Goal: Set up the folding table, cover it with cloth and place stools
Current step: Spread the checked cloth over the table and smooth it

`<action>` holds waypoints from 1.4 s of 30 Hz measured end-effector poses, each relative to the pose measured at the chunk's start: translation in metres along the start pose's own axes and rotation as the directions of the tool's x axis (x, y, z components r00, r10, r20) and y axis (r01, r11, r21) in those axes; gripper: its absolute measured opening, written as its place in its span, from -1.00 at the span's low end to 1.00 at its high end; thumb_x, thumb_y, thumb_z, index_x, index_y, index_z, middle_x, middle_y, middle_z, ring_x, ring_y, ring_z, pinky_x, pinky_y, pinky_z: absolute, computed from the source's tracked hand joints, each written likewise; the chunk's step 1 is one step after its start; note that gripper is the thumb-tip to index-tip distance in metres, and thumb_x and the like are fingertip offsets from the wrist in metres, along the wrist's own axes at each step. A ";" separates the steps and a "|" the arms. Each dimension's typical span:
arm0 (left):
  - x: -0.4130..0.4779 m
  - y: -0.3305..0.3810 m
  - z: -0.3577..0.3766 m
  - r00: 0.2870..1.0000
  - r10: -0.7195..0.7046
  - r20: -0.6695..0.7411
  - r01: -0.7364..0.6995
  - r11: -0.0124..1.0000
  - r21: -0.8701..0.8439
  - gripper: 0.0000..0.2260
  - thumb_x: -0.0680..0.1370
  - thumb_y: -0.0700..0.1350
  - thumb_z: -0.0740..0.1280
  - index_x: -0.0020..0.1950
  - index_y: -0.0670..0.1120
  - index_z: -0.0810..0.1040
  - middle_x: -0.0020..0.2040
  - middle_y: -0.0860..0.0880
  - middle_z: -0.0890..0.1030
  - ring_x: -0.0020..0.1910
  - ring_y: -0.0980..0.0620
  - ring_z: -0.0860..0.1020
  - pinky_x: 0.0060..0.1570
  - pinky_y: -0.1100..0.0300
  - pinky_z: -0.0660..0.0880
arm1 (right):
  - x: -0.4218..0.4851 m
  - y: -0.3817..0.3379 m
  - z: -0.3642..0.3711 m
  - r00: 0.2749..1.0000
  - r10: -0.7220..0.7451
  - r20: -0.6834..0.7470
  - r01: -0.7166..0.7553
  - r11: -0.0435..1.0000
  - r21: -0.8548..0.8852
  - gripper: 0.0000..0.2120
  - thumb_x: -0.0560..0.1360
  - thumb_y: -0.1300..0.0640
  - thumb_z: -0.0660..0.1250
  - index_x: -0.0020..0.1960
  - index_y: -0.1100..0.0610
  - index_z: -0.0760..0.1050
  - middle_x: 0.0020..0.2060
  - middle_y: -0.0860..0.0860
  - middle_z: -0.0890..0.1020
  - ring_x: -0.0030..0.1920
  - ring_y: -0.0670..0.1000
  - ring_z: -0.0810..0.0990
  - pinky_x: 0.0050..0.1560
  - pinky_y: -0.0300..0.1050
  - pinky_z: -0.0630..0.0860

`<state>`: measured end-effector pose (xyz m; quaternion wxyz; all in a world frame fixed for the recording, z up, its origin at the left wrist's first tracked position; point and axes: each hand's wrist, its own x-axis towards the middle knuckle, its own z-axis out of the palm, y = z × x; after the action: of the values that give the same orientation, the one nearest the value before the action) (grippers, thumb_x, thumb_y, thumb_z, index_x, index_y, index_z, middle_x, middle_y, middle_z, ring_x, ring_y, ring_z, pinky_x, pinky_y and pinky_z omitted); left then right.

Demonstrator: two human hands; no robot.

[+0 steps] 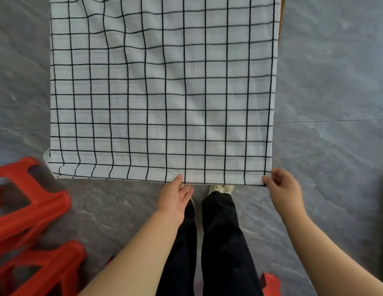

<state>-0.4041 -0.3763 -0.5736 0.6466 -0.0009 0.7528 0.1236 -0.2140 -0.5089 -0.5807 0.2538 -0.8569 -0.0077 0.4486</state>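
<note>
- White cloth [162,88] with a black grid is lying spread over the folding table [282,9], covering nearly all of it; only a thin brown strip of the tabletop is showing along the far right edge.
- Its left half is rippling with wrinkles, while the right half is sitting flatter.
- At the near right corner of the cloth, the right hand [282,186] is pinching the hem between thumb and fingers.
- Near the middle of the front hem, the left hand [175,197] is resting open, fingers loose, thumb tip touching the edge and holding nothing.
- Red plastic stools [30,221] are standing on the grey floor [331,82] to the person's left, close by the table's near left corner.
- Another red stool [270,283] is peeking in at the bottom, beside the person's dark trousers [222,242].
</note>
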 end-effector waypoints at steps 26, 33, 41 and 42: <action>-0.017 0.080 0.200 0.355 0.578 0.735 -0.657 -0.406 0.635 -0.55 0.53 0.01 0.29 0.40 -0.01 0.34 0.31 0.02 0.37 0.31 0.01 0.31 0.29 0.18 0.26 | 0.155 -0.225 -0.052 0.958 -0.285 0.024 0.286 0.958 -0.028 -0.64 0.55 0.02 0.27 0.30 0.10 0.39 0.02 -0.05 0.54 -0.03 -0.05 0.50 -0.09 -0.19 0.33; -0.020 0.062 0.304 0.296 0.699 0.651 -0.573 -0.416 0.707 -0.43 0.38 0.30 0.21 0.22 -0.06 0.43 0.10 -0.02 0.48 0.08 -0.03 0.45 0.01 0.13 0.43 | 0.242 -0.300 -0.078 0.951 -0.285 0.122 0.280 0.959 0.053 -0.75 0.50 -0.09 0.30 0.02 0.09 0.50 -0.18 -0.05 0.61 -0.11 -0.01 0.62 0.09 0.05 0.56; -0.012 0.032 0.327 0.419 0.731 0.539 -0.382 -0.397 0.835 -0.47 0.17 -0.04 0.56 0.05 -0.12 0.47 0.00 -0.09 0.52 -0.05 -0.10 0.52 -0.22 0.06 0.45 | 0.281 -0.342 -0.077 0.966 -0.234 0.110 0.234 0.972 0.012 -0.71 0.42 -0.07 0.39 -0.15 0.17 0.52 -0.37 -0.01 0.55 -0.31 -0.01 0.58 0.03 0.09 0.61; -0.012 0.031 0.328 0.415 0.743 0.526 -0.373 -0.389 0.843 -0.49 0.16 -0.09 0.55 0.05 -0.13 0.47 0.00 -0.10 0.52 -0.05 -0.10 0.52 -0.22 0.07 0.45 | 0.281 -0.342 -0.076 0.967 -0.224 0.121 0.226 0.974 -0.004 -0.73 0.45 -0.05 0.38 -0.23 0.15 0.47 -0.42 -0.01 0.52 -0.38 -0.02 0.54 0.01 0.07 0.58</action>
<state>-0.0875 -0.2868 -0.6005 0.1742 0.7947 0.5751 -0.0856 0.0854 -0.1754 -0.6086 0.2945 -0.8243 -0.1241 0.4673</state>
